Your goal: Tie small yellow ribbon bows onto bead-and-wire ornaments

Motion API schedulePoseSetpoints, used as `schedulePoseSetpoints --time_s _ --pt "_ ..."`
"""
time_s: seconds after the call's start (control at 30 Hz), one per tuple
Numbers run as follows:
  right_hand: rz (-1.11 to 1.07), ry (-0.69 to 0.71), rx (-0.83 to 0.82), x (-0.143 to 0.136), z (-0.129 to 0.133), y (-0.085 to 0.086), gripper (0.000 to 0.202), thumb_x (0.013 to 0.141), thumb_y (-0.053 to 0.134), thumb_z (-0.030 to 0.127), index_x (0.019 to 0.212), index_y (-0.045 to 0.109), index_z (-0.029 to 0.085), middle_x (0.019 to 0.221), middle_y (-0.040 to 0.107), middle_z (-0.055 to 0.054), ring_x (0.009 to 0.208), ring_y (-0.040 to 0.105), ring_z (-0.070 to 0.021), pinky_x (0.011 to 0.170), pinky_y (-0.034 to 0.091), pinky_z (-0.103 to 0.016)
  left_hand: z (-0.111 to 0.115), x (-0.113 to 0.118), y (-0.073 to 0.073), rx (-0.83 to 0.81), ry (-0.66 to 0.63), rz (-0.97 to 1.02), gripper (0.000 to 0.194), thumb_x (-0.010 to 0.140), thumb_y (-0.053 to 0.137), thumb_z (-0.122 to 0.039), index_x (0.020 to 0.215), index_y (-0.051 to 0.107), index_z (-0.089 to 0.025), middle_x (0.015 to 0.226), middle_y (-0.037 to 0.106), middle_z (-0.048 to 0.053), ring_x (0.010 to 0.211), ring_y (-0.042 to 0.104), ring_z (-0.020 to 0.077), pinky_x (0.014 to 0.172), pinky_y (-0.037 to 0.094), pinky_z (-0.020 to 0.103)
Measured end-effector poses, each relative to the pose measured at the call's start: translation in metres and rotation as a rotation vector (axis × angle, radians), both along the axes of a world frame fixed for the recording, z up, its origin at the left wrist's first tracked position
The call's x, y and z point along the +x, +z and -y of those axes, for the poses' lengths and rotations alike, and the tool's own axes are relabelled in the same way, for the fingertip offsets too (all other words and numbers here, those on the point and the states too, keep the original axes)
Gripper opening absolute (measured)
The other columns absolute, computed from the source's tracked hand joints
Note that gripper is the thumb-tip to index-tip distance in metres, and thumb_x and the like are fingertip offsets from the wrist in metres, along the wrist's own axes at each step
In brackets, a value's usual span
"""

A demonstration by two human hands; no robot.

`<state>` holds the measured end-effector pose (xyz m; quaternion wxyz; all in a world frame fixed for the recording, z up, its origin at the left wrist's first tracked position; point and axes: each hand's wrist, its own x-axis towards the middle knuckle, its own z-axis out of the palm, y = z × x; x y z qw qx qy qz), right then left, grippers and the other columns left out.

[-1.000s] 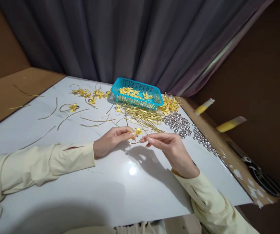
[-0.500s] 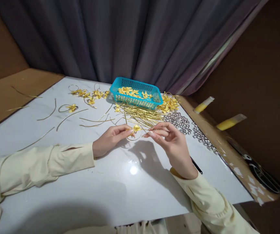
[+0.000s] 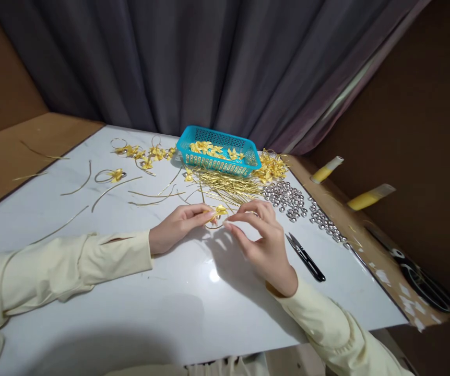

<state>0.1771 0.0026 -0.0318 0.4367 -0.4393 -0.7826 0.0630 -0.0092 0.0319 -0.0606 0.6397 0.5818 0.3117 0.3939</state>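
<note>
Far left: loose wires (image 3: 61, 228) on the white top (image 3: 170, 308), plus one looped flower (image 3: 116, 175) lying there. No change.

Left hand (image 3: 178, 225) stays put, thumb and fingers pinched tight on the yellow bloom (image 3: 221, 210). Bloom is mid-table, nearer us than the wire bundle (image 3: 228, 185). Its wire loop (image 3: 214, 227) hangs just below.

Right hand (image 3: 268, 235) is the change: half a second ago the fingertips are out to the right, now they're in at the loop's right edge. Thumb and index nearly closed, other fingers curled; can't tell if they have the wire. Wrist shifts left too, so the black snips (image 3: 306, 257) show in full.

My read: left just steadies the bloom, right works the wire, that work still under way.

Beads (image 3: 287, 198), right rear: same.
</note>
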Motion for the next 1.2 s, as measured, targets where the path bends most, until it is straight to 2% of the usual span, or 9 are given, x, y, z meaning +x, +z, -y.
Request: schedulePoseSetpoints --time_s 0.1,0.27,0.53,0.63,0.77,0.93,1.1,1.2 --pt "0.081 -0.008 0.025 -0.004 0.004 -0.001 0.006 0.078 0.062 0.02 0.081 0.067 0.021 0.083 0.06 -0.006 0.088 0.05 -0.0237 0.08 0.038 -0.042 0.001 0.0 0.003 0.027 0.002 -0.019 0.021 0.085 0.054 -0.034 0.076 0.062 -0.017 0.083 0.055 0.001 0.082 0.049 0.0143 0.078 0.036 0.026" --pt "0.058 0.046 -0.172 -0.005 0.003 -0.004 0.011 0.077 0.062 0.021 0.086 0.068 0.021 0.086 0.058 -0.006 0.089 0.051 -0.0234 0.08 0.039 -0.041 0.002 0.001 0.006 0.08 0.024 -0.055 0.021 0.084 0.053 -0.034 0.075 0.06 -0.016 0.081 0.056 0.002 0.083 0.05 0.0159 0.079 0.037 0.028" --pt "-0.217 0.143 -0.535 -0.012 -0.001 -0.009 0.003 0.074 0.067 0.022 0.075 0.068 0.019 0.081 0.059 -0.004 0.081 0.054 -0.0175 0.076 0.041 -0.033 0.003 0.0 0.004 0.164 -0.012 -0.052 0.018 0.086 0.052 -0.029 0.077 0.061 -0.016 0.086 0.056 0.003 0.089 0.051 0.0162 0.083 0.036 0.029" --pt "-0.309 0.134 -0.639 -0.014 -0.001 -0.009 0.009 0.071 0.07 0.024 0.068 0.064 0.018 0.077 0.061 -0.002 0.074 0.054 -0.0146 0.071 0.04 -0.029 0.002 0.0 0.003 0.17 -0.013 -0.067 0.019 0.086 0.052 -0.03 0.077 0.061 -0.016 0.085 0.055 0.003 0.087 0.051 0.0164 0.082 0.036 0.03" --pt "-0.354 0.13 -0.702 -0.016 0.001 -0.004 0.016 0.071 0.071 0.028 0.064 0.06 0.017 0.069 0.06 0.001 0.065 0.05 -0.0116 0.065 0.038 -0.026 0.002 0.0 0.003 0.166 -0.008 -0.078 0.02 0.086 0.052 -0.032 0.079 0.061 -0.016 0.085 0.055 0.003 0.085 0.05 0.0163 0.08 0.037 0.03" --pt "-0.296 0.189 -0.749 -0.015 0.003 0.003 0.018 0.078 0.063 0.028 0.064 0.059 0.017 0.063 0.057 0.002 0.061 0.047 -0.0106 0.062 0.036 -0.025 0.003 0.001 0.006 0.183 0.055 -0.098 0.021 0.084 0.053 -0.033 0.075 0.06 -0.016 0.08 0.055 0.001 0.08 0.05 0.0156 0.077 0.037 0.029" --pt "-0.205 0.238 -0.77 -0.014 0.004 0.003 0.02 0.08 0.06 0.028 0.064 0.061 0.017 0.065 0.06 0.001 0.064 0.05 -0.0124 0.064 0.037 -0.026 0.003 0.003 0.008 0.238 0.084 -0.15 0.02 0.085 0.053 -0.032 0.075 0.061 -0.016 0.08 0.055 0.002 0.08 0.05 0.016 0.077 0.037 0.028" --pt "-0.193 0.238 -0.796 -0.014 0.004 0.003 0.021 0.081 0.06 0.029 0.064 0.061 0.017 0.064 0.06 0.001 0.062 0.05 -0.012 0.062 0.037 -0.025 0.002 0.003 0.009 0.208 0.101 -0.139 0.02 0.084 0.054 -0.032 0.074 0.061 -0.016 0.079 0.055 0.002 0.081 0.05 0.0156 0.078 0.037 0.027"
